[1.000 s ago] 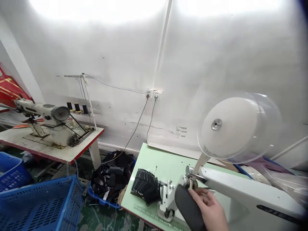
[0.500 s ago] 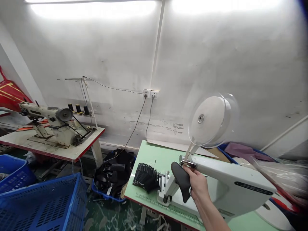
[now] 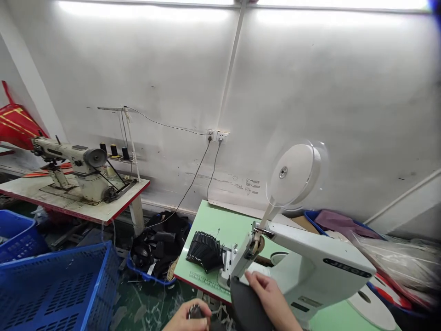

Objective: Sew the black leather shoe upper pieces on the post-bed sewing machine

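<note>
My right hand [image 3: 267, 294] is closed on the edge of a dark grey curved flat piece [image 3: 248, 303], just in front of the white machine [image 3: 324, 271]. At the lower edge my left hand [image 3: 188, 318] is closed around a small dark item [image 3: 195, 312]; I cannot make out what it is or whether it is part of the grey piece. Above my right hand is the machine's head with a roller [image 3: 257, 243]. White tape runs down to it from a large reel [image 3: 292, 170] with clear discs. A fanned stack of black pieces [image 3: 206, 251] lies on the green tabletop [image 3: 229, 220], left of the machine.
An old sewing machine [image 3: 86, 170] stands on a red-edged table at the left. Blue crates [image 3: 99, 285] are on the floor at lower left. Another blue bin [image 3: 148, 276] holds black pieces. Power cords [image 3: 196, 179] hang from a wall socket. White rolls [image 3: 375, 308] lie at the right.
My right hand has come down from the machine's head with the dark grey piece, toward me. My left hand has entered at the bottom, closed on a small dark item. The view has shifted slightly.
</note>
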`<state>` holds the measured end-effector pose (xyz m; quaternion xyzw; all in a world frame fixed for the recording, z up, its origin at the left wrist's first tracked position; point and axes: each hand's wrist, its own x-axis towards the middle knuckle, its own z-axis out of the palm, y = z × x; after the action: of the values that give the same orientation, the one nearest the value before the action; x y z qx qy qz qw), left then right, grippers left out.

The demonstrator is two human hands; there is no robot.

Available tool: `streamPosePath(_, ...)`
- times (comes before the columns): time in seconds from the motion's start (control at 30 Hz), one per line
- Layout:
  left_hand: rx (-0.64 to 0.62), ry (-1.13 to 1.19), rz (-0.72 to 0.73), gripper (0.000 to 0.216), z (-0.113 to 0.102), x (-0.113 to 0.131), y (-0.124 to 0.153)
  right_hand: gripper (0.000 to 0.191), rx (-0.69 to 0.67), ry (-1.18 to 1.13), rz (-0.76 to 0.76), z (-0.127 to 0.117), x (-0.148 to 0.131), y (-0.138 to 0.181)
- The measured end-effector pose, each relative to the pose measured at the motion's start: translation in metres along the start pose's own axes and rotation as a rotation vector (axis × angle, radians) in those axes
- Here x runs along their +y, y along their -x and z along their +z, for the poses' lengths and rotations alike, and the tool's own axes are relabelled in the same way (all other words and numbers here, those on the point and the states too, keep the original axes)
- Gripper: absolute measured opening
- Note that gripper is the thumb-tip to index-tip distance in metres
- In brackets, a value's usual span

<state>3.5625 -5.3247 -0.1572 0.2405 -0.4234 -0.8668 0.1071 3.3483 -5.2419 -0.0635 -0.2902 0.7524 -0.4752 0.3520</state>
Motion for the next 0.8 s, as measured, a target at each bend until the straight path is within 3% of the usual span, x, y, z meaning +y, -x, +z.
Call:
streamPosePath(0.1, -0.014, -0.131, 0.022, 0.054, 0.02, 0.017, -0.019, 0.061, -0.159, 0.059, -0.05, 0.011, 0.005, 0.014)
streamPosePath(0.23, -0.001, -0.148, -0.012, 0.051, 0.06, 0.042, -0.035, 0.057, -0.162, 0.131, -0.076, 0.005, 0.009, -0.001)
streamPosePath(0.33, 0.089, -0.192, -0.026, 0.041, 0.08, 0.061, -0.046, 0.053, -0.182, 0.146, -0.08, -0.019, 0.005, -0.019)
streamPosePath(0.47, 0.167, -0.291, -0.013, 0.035, 0.083, 0.09, -0.067, 0.043, -0.463, 0.126, 0.0, -0.072, -0.001, -0.04)
streamPosePath(0.53, 0.176, -0.346, 0.006, 0.036, 0.078, 0.103, -0.078, 0.038, -0.522, 0.052, 0.05, -0.096, 0.001, -0.052)
streamPosePath(0.63, 0.165, -0.38, 0.056, 0.036, 0.07, 0.115, -0.096, 0.038, -0.355, -0.123, 0.198, -0.115, 0.009, -0.067)
streamPosePath(0.73, 0.162, -0.348, 0.064, 0.039, 0.068, 0.12, -0.11, 0.049, -0.138, -0.304, 0.356, -0.116, 0.015, -0.073)
streamPosePath(0.8, 0.158, -0.314, 0.048, 0.04, 0.067, 0.122, -0.117, 0.049, -0.063, -0.421, 0.369, -0.112, 0.017, -0.075)
